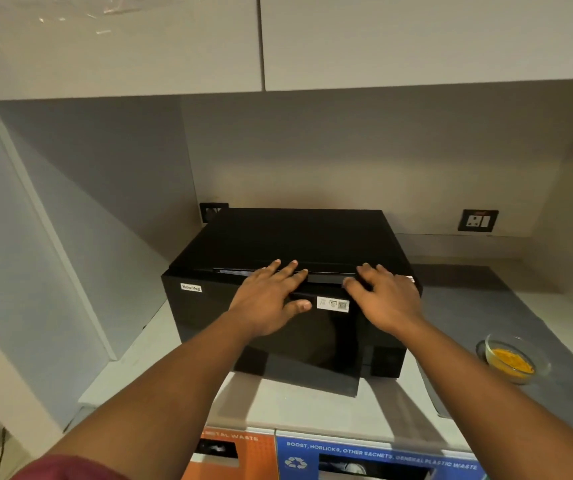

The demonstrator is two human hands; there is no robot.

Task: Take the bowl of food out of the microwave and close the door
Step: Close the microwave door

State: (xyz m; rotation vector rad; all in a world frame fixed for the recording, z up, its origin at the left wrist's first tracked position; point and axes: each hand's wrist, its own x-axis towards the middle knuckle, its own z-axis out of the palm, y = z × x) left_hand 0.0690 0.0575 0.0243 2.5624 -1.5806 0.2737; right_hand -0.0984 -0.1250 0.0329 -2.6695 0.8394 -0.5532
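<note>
A black microwave (288,237) sits on the light counter, its drop-down door (209,317) nearly upright with a thin gap showing along the top edge. My left hand (271,299) lies flat on the upper part of the door, fingers spread over its top edge. My right hand (387,296) presses the door's top right, fingers curled over the edge. Neither hand holds anything. A clear glass bowl of yellow food (513,360) stands on the counter to the right of the microwave.
White wall cabinets (278,43) hang overhead. A wall socket (478,220) is on the back wall at right, another (213,211) behind the microwave. Orange and blue waste-bin labels (347,455) sit below the counter's front edge. A side panel (35,220) closes the left.
</note>
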